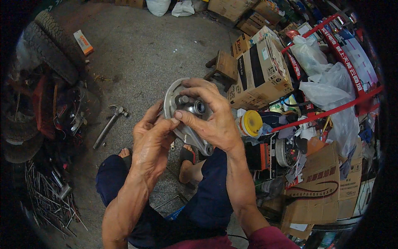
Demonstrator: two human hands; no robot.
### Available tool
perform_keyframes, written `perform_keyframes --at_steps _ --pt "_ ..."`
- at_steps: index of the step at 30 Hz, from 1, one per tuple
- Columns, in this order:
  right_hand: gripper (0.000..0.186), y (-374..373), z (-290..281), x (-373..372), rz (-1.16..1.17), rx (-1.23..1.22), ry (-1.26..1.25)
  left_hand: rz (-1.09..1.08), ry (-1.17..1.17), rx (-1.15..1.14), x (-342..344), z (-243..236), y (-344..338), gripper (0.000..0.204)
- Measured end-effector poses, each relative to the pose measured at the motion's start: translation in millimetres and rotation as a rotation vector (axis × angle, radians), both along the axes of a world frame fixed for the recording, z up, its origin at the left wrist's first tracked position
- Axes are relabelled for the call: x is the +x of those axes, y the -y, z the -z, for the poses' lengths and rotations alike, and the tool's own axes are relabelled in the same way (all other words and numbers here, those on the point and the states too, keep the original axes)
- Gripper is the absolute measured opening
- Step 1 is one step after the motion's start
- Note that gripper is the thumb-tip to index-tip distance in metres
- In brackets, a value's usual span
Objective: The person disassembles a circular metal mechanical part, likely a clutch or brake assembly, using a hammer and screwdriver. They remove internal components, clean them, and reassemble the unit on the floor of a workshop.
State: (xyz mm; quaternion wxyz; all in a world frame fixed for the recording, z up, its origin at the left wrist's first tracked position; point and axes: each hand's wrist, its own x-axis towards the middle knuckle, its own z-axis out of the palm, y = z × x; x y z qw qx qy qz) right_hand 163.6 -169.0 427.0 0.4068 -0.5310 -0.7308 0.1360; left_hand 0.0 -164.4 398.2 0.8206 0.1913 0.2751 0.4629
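Note:
A round grey metal brake drum plate [169,101] with a short arm at its lower right is held up over my lap. My left hand [152,139] grips its left edge, the thumb pressed in near the middle. Around its right side wraps my right hand [215,118], thumb across the face and fingers over the top rim. A ring-shaped hub [199,108] and a round stud stand out from the plate's face between my hands. Parts of the plate are hidden behind my fingers.
A hammer [110,128] lies on the floor to the left, near tyres [54,47] and a heap of metal rods [52,199]. At right stand a wooden stool [226,66], a large cardboard box [261,70], a yellow-lidded tub [251,123] and a red-framed rack [327,114] with plastic bags.

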Motion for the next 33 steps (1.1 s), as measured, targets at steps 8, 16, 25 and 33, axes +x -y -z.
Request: perform_keyframes --at_steps 8,16,25,33 --pt "0.037 -1 3 -4 -0.001 0.069 -0.008 -0.027 -0.014 -0.011 0 6 -2 0.054" --pt "0.037 -1 3 -5 0.047 0.098 -0.032 -0.042 -0.047 -0.001 1 -2 0 0.055" --pt "0.036 -1 5 -10 0.11 0.133 -0.016 -0.023 -0.025 0.002 -1 -1 1 0.055" --pt "0.035 0 9 -14 0.179 0.176 -0.016 -0.031 -0.009 -0.003 1 2 2 0.053"
